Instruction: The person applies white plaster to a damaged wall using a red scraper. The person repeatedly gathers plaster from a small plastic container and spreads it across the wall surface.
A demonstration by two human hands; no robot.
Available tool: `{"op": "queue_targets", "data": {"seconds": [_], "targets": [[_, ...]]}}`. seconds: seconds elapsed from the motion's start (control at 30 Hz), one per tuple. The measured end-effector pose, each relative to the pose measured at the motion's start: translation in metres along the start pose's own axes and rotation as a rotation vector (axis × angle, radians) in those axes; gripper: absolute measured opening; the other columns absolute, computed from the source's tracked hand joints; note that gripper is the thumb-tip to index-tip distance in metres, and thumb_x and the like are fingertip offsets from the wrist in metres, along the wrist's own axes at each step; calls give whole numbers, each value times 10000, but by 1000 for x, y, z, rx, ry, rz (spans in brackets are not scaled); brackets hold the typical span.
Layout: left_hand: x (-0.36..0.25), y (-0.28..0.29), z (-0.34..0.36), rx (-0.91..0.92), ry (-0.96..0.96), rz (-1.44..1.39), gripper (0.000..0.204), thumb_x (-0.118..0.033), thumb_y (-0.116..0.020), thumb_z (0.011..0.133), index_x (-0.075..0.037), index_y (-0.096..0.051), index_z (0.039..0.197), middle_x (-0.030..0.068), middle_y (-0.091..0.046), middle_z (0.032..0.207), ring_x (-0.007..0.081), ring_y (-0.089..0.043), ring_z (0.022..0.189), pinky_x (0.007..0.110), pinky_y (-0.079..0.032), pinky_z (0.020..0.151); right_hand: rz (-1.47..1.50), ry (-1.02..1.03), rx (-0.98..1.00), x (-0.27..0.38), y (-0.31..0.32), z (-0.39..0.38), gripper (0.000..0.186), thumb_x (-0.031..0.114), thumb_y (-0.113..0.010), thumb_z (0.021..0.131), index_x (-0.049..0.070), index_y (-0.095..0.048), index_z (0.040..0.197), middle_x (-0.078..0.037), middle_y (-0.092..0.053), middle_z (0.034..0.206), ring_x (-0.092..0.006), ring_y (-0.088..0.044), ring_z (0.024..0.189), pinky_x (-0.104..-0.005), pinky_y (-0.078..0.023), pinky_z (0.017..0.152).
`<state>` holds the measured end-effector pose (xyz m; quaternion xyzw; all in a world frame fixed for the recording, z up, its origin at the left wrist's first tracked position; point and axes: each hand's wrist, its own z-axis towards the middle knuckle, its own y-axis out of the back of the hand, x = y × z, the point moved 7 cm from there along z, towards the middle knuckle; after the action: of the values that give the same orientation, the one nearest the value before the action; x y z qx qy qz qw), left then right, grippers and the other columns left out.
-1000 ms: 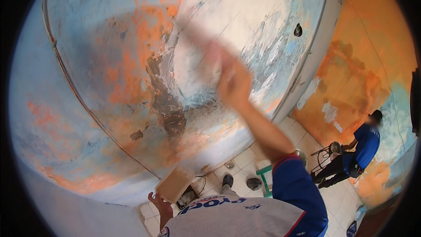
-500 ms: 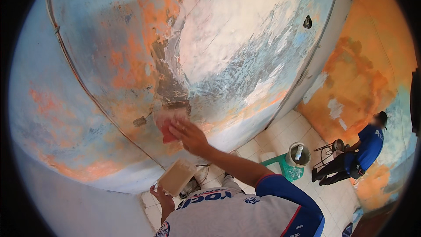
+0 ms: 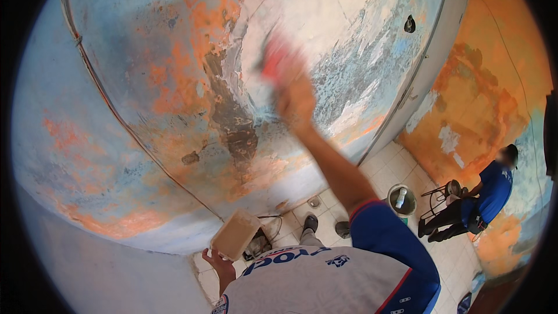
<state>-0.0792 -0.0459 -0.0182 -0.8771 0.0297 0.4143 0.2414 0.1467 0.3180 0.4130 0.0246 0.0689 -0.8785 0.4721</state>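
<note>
My right hand [image 3: 296,102], smeared by motion, is raised against the wall [image 3: 174,81] with its arm stretched out. In it is a red, blade-like putty spreader [image 3: 280,58], blurred and lying over the broad whitish patch. Whether its edge touches the wall, I cannot tell. Low on the left, my left hand [image 3: 220,264] grips a tan rectangular tub [image 3: 235,235] by its near side, tilted close to the base of the wall. What the tub holds does not show. Below the whitish patch, a dark grey bare strip [image 3: 232,119] runs down through orange and blue paint.
A bucket [image 3: 402,202] with a white cylindrical thing in it stands to the right. Farther right, a person in a blue shirt [image 3: 494,195] bends beside a dark stool [image 3: 436,197]. A cable [image 3: 116,113] crosses the left wall. My shoe [image 3: 311,222] rests on the tiled floor.
My right hand has swept up and to the right with the red spreader, from the dark strip's lower end to the whitish patch. My left hand still holds the tub, nearly unmoved.
</note>
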Motion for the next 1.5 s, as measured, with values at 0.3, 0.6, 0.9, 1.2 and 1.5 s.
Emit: {"op": "queue_targets", "data": {"seconds": [0.3, 0.6, 0.9, 1.2, 1.5], "targets": [[28, 49, 39, 230, -235, 230, 668, -329, -678, 930, -256, -200, 1391, 106, -446, 1330, 288, -469, 1240, 517, -507, 827, 567, -263, 513, 150, 21, -139, 434, -35, -571, 841, 75, -671, 1249, -156, -658, 1293, -351, -602, 1245, -457, -470, 1071], [26, 41, 34, 191, -211, 208, 666, -380, -668, 921, -260, -213, 1393, 121, -427, 1354, 299, -463, 1224, 517, -509, 808, -16, -34, -77, -31, 13, 71, 526, -78, -543, 879, 10, -558, 1397, -242, -583, 1381, -425, -539, 1308, -470, -414, 1111], [23, 25, 26, 202, -145, 168, 507, -164, -580, 994, -229, -283, 1399, 93, -173, 1404, 303, -448, 1260, 504, -558, 908, 514, -111, 686, 184, -2, -198, 456, 55, -650, 852, 116, -644, 1304, -110, -586, 1403, -295, -521, 1349, -440, -442, 1115], [10, 20, 1, -1, -34, 74, 719, -380, -694, 900, -252, -199, 1405, 133, -449, 1317, 310, -456, 1254, 510, -509, 821, 55, -84, -166, -20, 40, 60, 397, -66, -498, 961, -84, -561, 1353, -275, -572, 1382, -417, -513, 1343, -462, -406, 1123], [4, 27, 25, 250, -528, 730, 837, 69, -752, 746, -199, -343, 1426, 116, -241, 1431, 351, -455, 1260, 523, -528, 904, 97, -57, 289, 60, -41, -86, 275, 34, -597, 910, 0, -647, 1178, -221, -657, 1196, -414, -633, 1098, -486, -515, 911]]}}
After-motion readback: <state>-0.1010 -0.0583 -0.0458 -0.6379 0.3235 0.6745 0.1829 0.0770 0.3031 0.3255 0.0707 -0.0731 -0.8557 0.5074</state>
